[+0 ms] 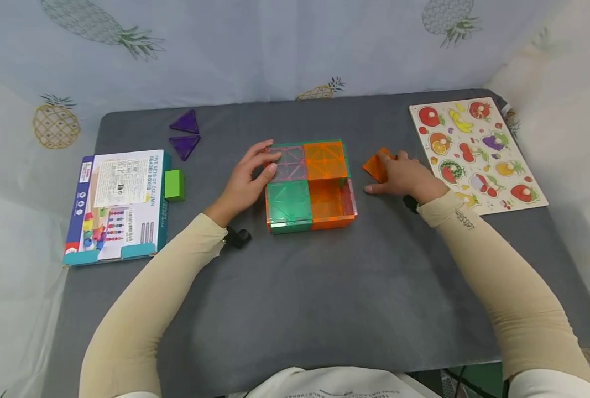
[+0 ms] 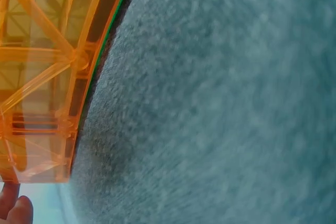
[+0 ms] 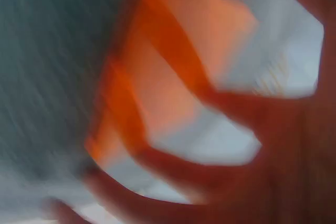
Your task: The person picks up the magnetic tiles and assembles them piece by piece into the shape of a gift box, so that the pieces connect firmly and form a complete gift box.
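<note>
On the table sits a low box built of translucent magnetic tiles (image 1: pixel 290 207), with pink, orange and green squares on top and its front-right top square uncovered. My left hand (image 1: pixel 245 185) rests at the box's left side, fingertips over the edge of the pink tile (image 1: pixel 291 164). In the left wrist view, fingertips touch the corner of the box's orange wall (image 2: pixel 42 77). To the right of the box, my right hand (image 1: pixel 406 177) holds a loose orange magnetic tile (image 1: pixel 376 167) tilted up. Its fingers (image 3: pixel 173 56) show through that blurred tile in the right wrist view.
Two purple triangle tiles (image 1: pixel 185 132) lie at the back left. A boxed beaded toy set (image 1: pixel 118 221) is at the left, beside a green block (image 1: pixel 174 185). At the right lies a fruit puzzle board (image 1: pixel 479 155), partly under the right forearm.
</note>
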A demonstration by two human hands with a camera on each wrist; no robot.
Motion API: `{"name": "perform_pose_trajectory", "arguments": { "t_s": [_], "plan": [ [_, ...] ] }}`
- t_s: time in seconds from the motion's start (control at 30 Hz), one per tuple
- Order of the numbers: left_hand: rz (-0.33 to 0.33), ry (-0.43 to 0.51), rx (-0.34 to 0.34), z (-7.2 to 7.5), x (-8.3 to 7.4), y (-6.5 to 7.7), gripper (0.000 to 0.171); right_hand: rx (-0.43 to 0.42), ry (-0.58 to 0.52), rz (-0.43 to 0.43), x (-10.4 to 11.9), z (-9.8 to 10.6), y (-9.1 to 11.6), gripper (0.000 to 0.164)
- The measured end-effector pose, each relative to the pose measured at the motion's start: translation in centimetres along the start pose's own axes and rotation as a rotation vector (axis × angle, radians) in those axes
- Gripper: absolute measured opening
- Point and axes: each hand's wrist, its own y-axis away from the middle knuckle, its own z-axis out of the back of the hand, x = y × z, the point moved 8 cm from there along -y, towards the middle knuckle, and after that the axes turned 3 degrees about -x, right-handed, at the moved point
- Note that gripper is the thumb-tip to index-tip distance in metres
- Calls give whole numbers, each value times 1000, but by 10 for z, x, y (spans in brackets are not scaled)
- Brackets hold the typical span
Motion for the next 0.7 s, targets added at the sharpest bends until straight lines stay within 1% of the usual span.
{"name": "perform_pose_trajectory", "arguments": {
  "t_s": [0.07,0.17,0.23,0.3,0.37,0.43,0.5,0.53,0.6,0.67,0.7],
  "plan": [
    [3,0,4,-1,-1,1,34,-34,-10,-8,-2,-8,-4,89],
    [8,-2,2,0,-5,2,33,-136,-16,18,-2,-5,-8,80],
    [11,7,-9,1,-13,3,33,-174,-28,39,-3,5,-7,75],
    [15,23,-20,0,-23,3,33,-189,-39,52,-5,21,-2,75],
    [31,28,-23,5,-33,5,33,-202,-63,98,5,38,2,75],
    [40,28,-18,7,-37,5,33,-229,-84,176,20,56,12,71],
    [35,24,-10,6,-30,5,34,-253,-92,300,43,68,27,69],
    [32,23,-5,5,-24,4,35,-256,-88,367,57,71,36,67],
    [18,19,-3,3,-13,3,36,-250,-47,483,85,71,53,65],
    [5,16,-9,0,-5,1,35,-241,24,576,109,65,67,62],
    [4,11,-12,-1,-4,1,34,-231,60,608,119,60,71,61]
  ]
}}
